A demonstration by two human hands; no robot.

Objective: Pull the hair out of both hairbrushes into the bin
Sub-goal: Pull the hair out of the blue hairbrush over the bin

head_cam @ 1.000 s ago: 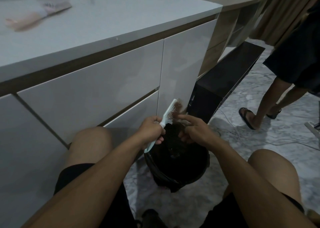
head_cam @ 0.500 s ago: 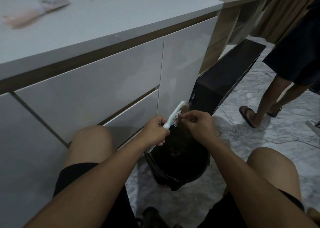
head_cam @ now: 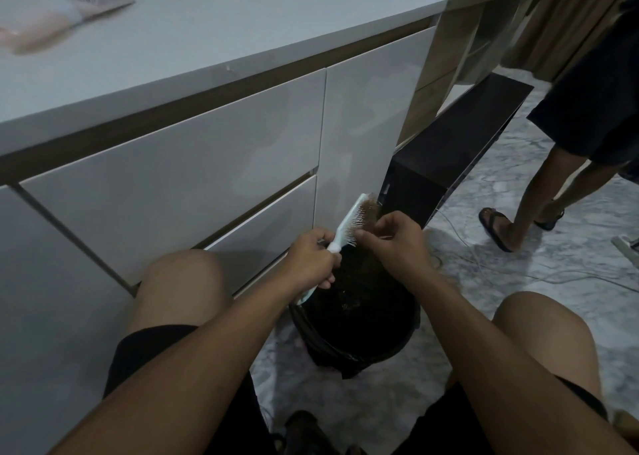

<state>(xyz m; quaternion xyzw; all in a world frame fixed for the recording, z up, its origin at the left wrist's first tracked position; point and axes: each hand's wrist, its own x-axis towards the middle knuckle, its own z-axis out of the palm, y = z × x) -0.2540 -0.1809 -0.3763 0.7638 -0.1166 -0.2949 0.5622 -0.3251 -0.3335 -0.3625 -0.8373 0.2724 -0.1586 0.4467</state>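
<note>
My left hand [head_cam: 313,261] grips the handle of a pale mint hairbrush [head_cam: 349,221], held tilted over a black bin [head_cam: 397,340] on the floor between my knees. A clump of brown hair [head_cam: 370,209] clings to the upper bristles. My right hand [head_cam: 397,238] is at the bristles, with its fingertips pinching at the hair near the lower part of the brush head. A second, pinkish hairbrush [head_cam: 62,17] lies blurred on the white countertop [head_cam: 224,32] at the far left.
White cabinet drawers [head_cam: 179,178] stand right in front of my left knee. A black box-like unit [head_cam: 449,164] sits behind the bin. Another person's legs in sandals [head_cam: 498,228] stand at the right on the marble floor, where thin cables [head_cam: 518,268] run.
My right hand has moved from beside the brush onto its bristles and then down toward the lower bristles. The brush has tilted slightly; my left hand keeps its grip.
</note>
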